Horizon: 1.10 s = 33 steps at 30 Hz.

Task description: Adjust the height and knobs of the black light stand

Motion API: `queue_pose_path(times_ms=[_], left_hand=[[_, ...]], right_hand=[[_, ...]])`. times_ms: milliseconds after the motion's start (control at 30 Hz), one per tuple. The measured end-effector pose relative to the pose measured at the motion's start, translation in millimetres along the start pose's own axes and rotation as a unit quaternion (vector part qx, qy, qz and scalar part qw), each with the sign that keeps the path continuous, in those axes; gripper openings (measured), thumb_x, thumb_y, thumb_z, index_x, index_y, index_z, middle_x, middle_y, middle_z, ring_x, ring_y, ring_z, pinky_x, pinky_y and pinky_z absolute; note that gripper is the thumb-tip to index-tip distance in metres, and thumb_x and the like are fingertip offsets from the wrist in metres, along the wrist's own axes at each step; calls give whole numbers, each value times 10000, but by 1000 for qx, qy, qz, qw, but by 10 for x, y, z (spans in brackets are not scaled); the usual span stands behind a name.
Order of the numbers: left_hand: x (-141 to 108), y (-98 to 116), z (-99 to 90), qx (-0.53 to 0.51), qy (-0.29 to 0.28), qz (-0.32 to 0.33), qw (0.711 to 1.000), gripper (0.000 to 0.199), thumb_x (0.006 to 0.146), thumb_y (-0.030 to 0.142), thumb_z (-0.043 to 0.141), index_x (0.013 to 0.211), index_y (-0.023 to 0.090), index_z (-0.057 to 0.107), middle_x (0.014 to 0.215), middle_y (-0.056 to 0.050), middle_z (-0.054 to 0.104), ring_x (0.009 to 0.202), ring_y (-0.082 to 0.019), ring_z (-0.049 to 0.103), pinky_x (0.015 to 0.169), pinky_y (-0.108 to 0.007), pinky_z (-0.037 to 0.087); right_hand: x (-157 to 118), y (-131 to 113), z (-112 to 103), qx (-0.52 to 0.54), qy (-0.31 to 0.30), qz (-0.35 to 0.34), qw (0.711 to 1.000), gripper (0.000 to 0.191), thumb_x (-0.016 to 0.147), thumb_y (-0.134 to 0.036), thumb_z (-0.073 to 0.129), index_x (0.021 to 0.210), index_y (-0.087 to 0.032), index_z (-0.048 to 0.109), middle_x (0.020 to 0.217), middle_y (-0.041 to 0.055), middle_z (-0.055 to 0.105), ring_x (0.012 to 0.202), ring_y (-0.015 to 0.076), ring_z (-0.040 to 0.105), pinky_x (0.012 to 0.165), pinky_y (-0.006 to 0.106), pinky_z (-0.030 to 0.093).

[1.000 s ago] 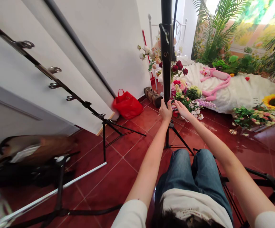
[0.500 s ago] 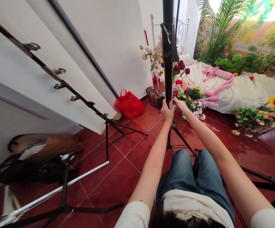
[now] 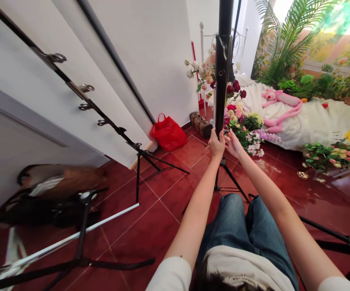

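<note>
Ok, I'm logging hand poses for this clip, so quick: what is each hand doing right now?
Left hand: closed, apparently around the black stand pole.
Right hand: fingers curled, partly open, beside the pole; cannot tell if it holds anything.

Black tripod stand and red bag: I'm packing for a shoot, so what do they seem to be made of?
The black tripod stand looks like painted or anodised metal tubing: slim rigid legs and a soft sheen along the pole, though the exact metal can't be told. The red bag looks like thin glossy plastic, judging by its crumpled folds and bright highlights.
</note>
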<state>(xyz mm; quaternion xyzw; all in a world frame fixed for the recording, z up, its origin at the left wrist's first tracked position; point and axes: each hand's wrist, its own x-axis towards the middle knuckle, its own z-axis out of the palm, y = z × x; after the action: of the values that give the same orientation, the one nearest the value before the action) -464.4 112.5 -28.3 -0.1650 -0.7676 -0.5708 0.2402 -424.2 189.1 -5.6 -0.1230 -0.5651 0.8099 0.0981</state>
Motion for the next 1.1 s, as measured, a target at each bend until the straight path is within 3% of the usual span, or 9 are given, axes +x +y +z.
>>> queue_pose_path(times_ms=[100, 200, 333, 533, 700, 833, 933, 1100], left_hand=[[4, 1, 1, 4, 6, 2, 1000, 612, 973, 633, 237, 1104, 160, 603, 1072, -157, 731, 997, -252, 710, 805, -327, 513], [10, 1, 6, 3, 5, 1, 1000, 642, 960, 660, 227, 1085, 155, 604, 1066, -158, 733, 983, -264, 711, 805, -340, 514], [13, 11, 0, 5, 3, -13, 1000, 595, 967, 638, 267, 1102, 163, 598, 1061, -157, 729, 983, -253, 709, 810, -330, 510], [13, 35, -11, 6, 5, -18, 1000, 606, 962, 647, 261, 1100, 164, 600, 1047, -158, 722, 981, -251, 705, 799, -322, 504], [-2, 46, -16, 7, 4, -21, 1000, 585, 965, 638, 271, 1134, 179, 594, 1096, -155, 715, 1013, -244, 698, 819, -316, 498], [-13, 39, -4, 18, 6, -29, 999, 622, 948, 669, 260, 1129, 174, 589, 1079, -156, 719, 1003, -247, 704, 801, -313, 501], [-13, 13, 12, 19, 8, -30, 999, 628, 939, 683, 258, 1122, 181, 588, 1051, -146, 726, 979, -240, 714, 794, -307, 502], [-14, -7, 3, 24, 2, -19, 1000, 642, 943, 677, 260, 1177, 169, 574, 1075, -162, 721, 1001, -241, 713, 803, -302, 509]], right_hand=[[17, 73, 42, -30, -26, 10, 999, 625, 779, -851, 427, 898, -254, 567, 913, 31, 685, 821, 166, 668, 641, 246, 519], [60, 104, 131, -20, -10, -5, 1000, 675, 762, -891, 382, 851, -241, 543, 864, 52, 677, 847, 183, 666, 620, 245, 510], [121, 81, 226, -10, 83, -36, 996, 626, 773, -858, 437, 708, -235, 435, 688, 15, 584, 687, 147, 592, 597, 234, 489], [156, 2, 288, -72, 180, -47, 980, 577, 831, -718, 536, 594, -238, 321, 532, -55, 361, 475, 90, 342, 467, 228, 347], [180, -89, 295, -156, 265, -73, 949, 576, 771, -564, 707, 531, -240, 296, 467, -68, 344, 454, 78, 313, 465, 237, 302], [243, -168, 305, -255, 313, -74, 912, 532, 791, -486, 686, 509, -229, 315, 436, -80, 302, 446, 74, 334, 462, 221, 271], [226, -188, 315, -253, 305, -76, 915, 543, 805, -525, 662, 516, -229, 311, 446, -78, 303, 453, 73, 345, 468, 215, 286], [-160, -121, 80, -179, 193, -58, 963, 517, 793, -628, 653, 565, -212, 448, 475, -57, 403, 455, 78, 369, 481, 220, 335]])
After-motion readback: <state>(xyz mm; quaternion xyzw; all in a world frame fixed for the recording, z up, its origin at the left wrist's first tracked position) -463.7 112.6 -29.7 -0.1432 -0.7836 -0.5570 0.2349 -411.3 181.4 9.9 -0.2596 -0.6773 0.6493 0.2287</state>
